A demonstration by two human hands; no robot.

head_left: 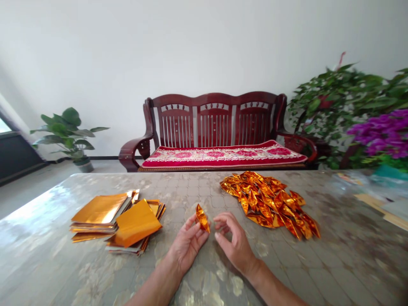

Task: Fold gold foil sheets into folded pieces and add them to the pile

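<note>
Evidently, in the head view, the folding is part done. The left grip (188, 244) is clamped on one gold piece (202, 218), held over the tabletop (185, 187) between the stacks (138, 222) and the heap (261, 199). The right grip (234, 242) is parted, near the piece, nothing visible in it. Done: a heap of folded pieces, at right. Outstanding: stacks of flat sheets, at left. The held piece is judged nearly or fully shaped; no exact count possible.
</note>
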